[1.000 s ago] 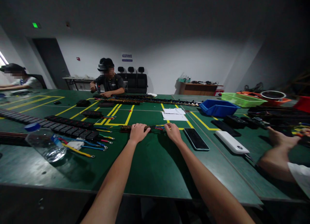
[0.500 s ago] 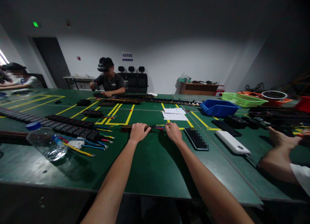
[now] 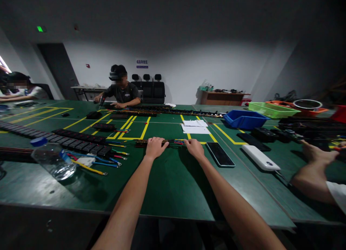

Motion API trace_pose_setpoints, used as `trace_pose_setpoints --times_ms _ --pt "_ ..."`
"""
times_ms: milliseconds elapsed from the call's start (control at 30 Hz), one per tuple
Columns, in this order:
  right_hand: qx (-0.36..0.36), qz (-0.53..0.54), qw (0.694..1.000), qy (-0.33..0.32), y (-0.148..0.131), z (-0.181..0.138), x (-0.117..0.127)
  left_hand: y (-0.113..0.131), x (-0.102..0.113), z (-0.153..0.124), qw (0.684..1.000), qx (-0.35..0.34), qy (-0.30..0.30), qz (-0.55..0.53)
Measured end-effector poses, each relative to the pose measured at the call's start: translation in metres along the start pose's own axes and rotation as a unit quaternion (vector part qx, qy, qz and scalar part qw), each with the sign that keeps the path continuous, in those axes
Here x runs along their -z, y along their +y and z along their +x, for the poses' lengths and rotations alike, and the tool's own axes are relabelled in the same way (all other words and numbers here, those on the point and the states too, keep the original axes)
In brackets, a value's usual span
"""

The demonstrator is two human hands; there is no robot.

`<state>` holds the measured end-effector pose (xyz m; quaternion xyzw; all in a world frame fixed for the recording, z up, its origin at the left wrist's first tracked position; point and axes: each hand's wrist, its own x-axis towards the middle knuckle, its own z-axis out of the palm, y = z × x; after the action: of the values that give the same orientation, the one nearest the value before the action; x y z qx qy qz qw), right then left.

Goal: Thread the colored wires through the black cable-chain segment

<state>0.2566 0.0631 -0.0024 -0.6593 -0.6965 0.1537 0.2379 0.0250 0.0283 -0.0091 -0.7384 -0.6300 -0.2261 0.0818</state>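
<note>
On the green table point(image 3: 173, 185), a dark narrow strip with wires point(image 3: 140, 144) lies crosswise in front of me. My left hand point(image 3: 155, 148) rests over it, fingers curled down on its far side and thumb pointing right. Several thin coloured wires point(image 3: 177, 143) run from the strip's right end, red, blue and green among them. At their tips is my right hand point(image 3: 194, 148), thumb and forefinger pinched together; the fingertips are small and partly hidden. A phone point(image 3: 220, 154) lies just right of that hand.
Left stand a water bottle point(image 3: 54, 159) and rows of black modules point(image 3: 83, 145) with lugged cables. White papers point(image 3: 196, 126), a blue bin point(image 3: 244, 119), a green basket point(image 3: 273, 110) and a white power bank point(image 3: 261, 158) lie right. A co-worker's arm point(image 3: 315, 170) reaches in; another person point(image 3: 123, 87) sits opposite.
My right hand's fingers have shifted slightly at the wire tips, while my left hand stays put. The person opposite has moved a dark handheld tool lower and to the left.
</note>
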Motion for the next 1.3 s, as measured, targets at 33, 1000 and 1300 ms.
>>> trace_pose_setpoints --times_ms 33,1000,1300 --pt "0.007 0.002 1.000 0.007 0.0006 0.0000 -0.0002 0.0001 0.0001 0.0000 1.000 -0.001 -0.001 -0.002" --pt "0.011 -0.051 0.998 0.019 -0.0018 -0.0041 0.0070 0.0031 0.0056 -0.0014 1.000 0.001 -0.007 0.000" --pt "0.112 0.022 0.987 0.111 0.0017 0.0013 -0.0011 0.0042 0.0068 -0.0014 1.000 0.004 -0.013 -0.007"
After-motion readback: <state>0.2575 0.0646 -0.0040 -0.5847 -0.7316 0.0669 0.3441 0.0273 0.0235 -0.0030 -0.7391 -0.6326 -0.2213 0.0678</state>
